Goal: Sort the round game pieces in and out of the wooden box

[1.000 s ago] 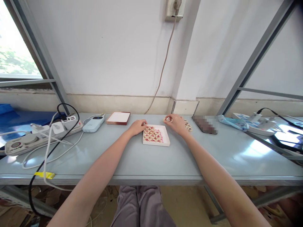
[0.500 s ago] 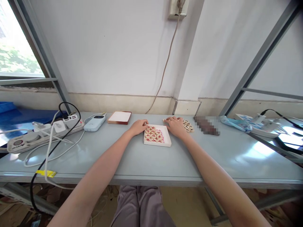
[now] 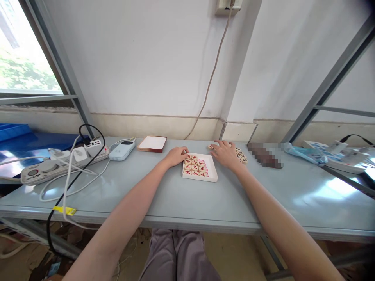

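A shallow white box [image 3: 211, 168] lies on the grey table in front of me. Rows of round Chinese chess pieces [image 3: 194, 168] with red characters fill its left part, beside pink marks on its bare bottom. My left hand [image 3: 177, 156] is closed at the box's far left corner, fingertips on the rim. Just past the right rim, my right hand [image 3: 224, 151] lies low over the tabletop with its fingers apart. One pale piece [image 3: 210, 147] is at its fingertips. More pieces, with dark characters [image 3: 241, 156], lie to its right, partly hidden by the hand.
A red-edged box lid [image 3: 152, 144] lies at the back left, near a light blue power bank [image 3: 122, 150]. Farther left, a power strip [image 3: 63, 163] trails cables over the table edge. On the right are a pixelated brown item [image 3: 266, 155] and a plastic bag [image 3: 304, 154].
The whole view has shifted slightly, so things appear farther right. Both hands stay at about the same places by the box and the loose pieces.
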Action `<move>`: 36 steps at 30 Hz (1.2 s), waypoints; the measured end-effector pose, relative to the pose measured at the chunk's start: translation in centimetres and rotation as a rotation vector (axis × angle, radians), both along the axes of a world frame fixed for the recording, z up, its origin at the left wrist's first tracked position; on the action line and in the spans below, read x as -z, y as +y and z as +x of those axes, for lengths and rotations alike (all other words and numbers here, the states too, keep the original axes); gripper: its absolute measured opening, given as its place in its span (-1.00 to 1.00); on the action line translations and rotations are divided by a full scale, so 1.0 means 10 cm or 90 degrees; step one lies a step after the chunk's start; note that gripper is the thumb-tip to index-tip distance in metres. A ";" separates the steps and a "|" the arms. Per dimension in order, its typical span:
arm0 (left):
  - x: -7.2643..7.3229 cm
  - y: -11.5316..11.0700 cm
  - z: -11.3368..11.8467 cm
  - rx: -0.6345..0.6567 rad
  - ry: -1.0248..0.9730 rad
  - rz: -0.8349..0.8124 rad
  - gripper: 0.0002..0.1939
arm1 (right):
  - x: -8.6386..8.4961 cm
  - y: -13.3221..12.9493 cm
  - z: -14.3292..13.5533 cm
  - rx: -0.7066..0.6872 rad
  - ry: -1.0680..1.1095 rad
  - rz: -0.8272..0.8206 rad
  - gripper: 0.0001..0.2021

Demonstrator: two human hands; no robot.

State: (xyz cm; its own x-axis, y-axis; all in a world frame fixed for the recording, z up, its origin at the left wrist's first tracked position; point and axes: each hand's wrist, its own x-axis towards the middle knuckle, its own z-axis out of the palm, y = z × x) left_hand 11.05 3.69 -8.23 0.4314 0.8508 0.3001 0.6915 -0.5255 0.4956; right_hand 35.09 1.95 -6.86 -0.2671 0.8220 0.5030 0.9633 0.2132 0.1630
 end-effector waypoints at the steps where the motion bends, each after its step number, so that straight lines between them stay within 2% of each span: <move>1: 0.00 0.00 0.00 0.003 -0.001 0.002 -0.77 | -0.05 -0.03 -0.02 -0.005 0.034 0.000 -0.66; 3: 0.01 0.01 0.00 0.009 -0.004 0.009 -0.78 | -0.17 -0.11 -0.06 -0.047 0.107 -0.059 -0.67; 5: 0.01 0.01 0.00 0.013 -0.005 0.015 -0.78 | -0.28 -0.20 -0.10 -0.132 0.153 -0.192 -0.69; 8: 0.00 0.01 0.01 0.002 0.004 0.009 -0.76 | -0.36 -0.32 -0.16 -0.211 0.143 -0.346 -0.60; 12: -0.01 0.00 0.03 -0.006 0.019 0.009 -0.76 | -0.32 -0.37 -0.26 -0.232 0.103 -0.381 -0.69; 16: -0.01 0.00 0.03 -0.007 0.019 0.014 -0.76 | -0.29 -0.31 -0.22 -0.250 0.112 -0.334 -0.77; 19: 0.00 0.00 0.02 -0.002 0.013 0.011 -0.75 | -0.30 -0.20 -0.05 -0.236 0.178 -0.239 -0.74; 22: 0.01 0.01 0.01 0.008 0.013 0.013 -0.75 | -0.25 -0.07 0.13 -0.151 0.225 -0.138 -0.71; 24: 0.02 0.03 0.01 0.009 0.013 0.016 -0.76 | -0.17 0.00 0.18 -0.083 0.201 -0.105 -0.72; 30: 0.04 0.05 0.01 0.009 -0.002 0.011 -0.76 | 0.04 0.03 0.04 0.050 0.084 -0.011 -0.72; 33: 0.03 0.04 0.01 0.028 -0.019 0.006 -0.77 | 0.04 -0.02 -0.01 0.047 0.057 -0.008 -0.71; 36: 0.02 0.02 0.01 0.026 -0.022 -0.009 -0.76 | 0.02 -0.07 0.01 -0.005 -0.006 -0.005 -0.67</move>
State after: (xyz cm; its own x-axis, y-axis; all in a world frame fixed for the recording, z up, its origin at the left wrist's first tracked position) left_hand 11.12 3.93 -8.44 0.4548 0.8374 0.3031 0.6520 -0.5449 0.5272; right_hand 35.15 1.28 -7.05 -0.2780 0.8236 0.4944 0.9601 0.2214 0.1710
